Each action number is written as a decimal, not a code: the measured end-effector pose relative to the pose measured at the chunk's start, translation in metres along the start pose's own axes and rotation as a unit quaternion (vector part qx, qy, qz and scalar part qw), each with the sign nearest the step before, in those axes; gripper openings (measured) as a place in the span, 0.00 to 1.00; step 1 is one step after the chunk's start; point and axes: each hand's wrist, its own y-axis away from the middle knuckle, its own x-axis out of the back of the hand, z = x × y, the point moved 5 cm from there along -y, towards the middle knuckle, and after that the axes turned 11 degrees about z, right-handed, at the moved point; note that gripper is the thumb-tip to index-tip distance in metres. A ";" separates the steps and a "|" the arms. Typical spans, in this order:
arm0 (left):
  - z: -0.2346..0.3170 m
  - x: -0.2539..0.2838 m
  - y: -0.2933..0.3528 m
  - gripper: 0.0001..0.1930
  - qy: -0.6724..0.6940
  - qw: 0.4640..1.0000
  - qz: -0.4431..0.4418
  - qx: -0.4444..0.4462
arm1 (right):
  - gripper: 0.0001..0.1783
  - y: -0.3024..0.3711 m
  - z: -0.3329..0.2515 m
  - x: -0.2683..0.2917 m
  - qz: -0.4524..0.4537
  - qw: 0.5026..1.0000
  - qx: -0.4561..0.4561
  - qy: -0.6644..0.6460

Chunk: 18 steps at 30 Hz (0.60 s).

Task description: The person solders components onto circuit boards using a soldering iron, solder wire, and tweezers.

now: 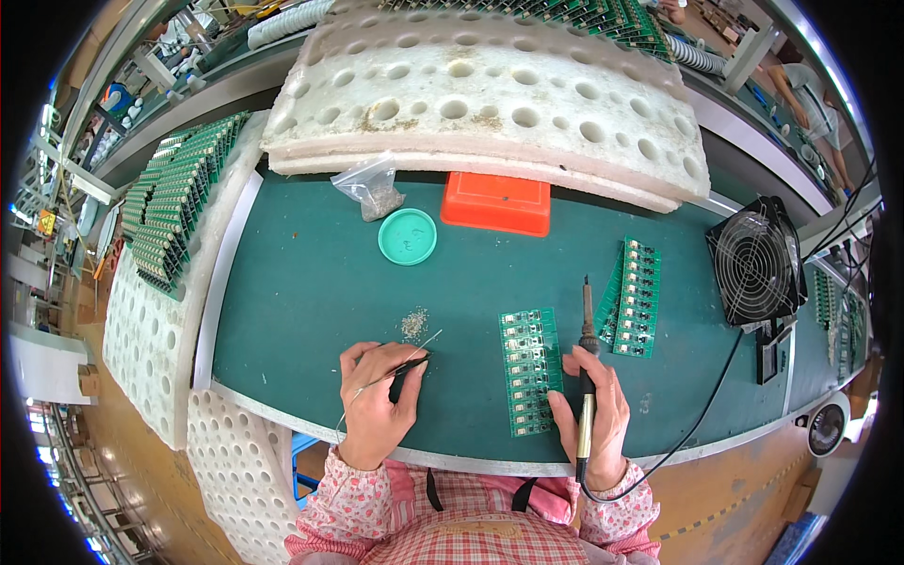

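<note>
My left hand [379, 400] is closed around black-tipped tweezers [407, 365] and a thin silvery wire [356, 395], which looks like solder. Just beyond its fingers lies a small heap of tiny pale components [414, 324]. In my right hand [601, 405] is a soldering iron [588, 339], held like a pen with its tip pointing away from me. Between the two hands a green circuit board panel [530, 372] lies flat on the green mat, close to my right fingers. The iron's tip is off the board, to its right.
More board panels [638, 297] overlap at the right, near a black fan [753, 259]. A green round lid [408, 237], a plastic bag of parts [377, 195] and a red tray [496, 202] sit farther back. White foam racks [452, 108] bound the far and left sides. The iron's cord [702, 419] trails right.
</note>
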 end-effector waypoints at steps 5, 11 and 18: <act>-0.003 0.001 0.002 0.09 -0.011 1.000 0.012 0.006 | 0.33 0.000 0.002 0.000 0.002 1.000 -0.004 -0.005; -0.006 0.010 0.002 0.08 -0.020 0.997 0.058 0.056 | 0.33 0.000 0.000 0.000 0.002 1.000 -0.006 -0.010; -0.005 0.004 0.004 0.09 -0.018 0.999 0.014 0.031 | 0.33 0.001 0.002 0.001 0.003 1.000 -0.008 -0.008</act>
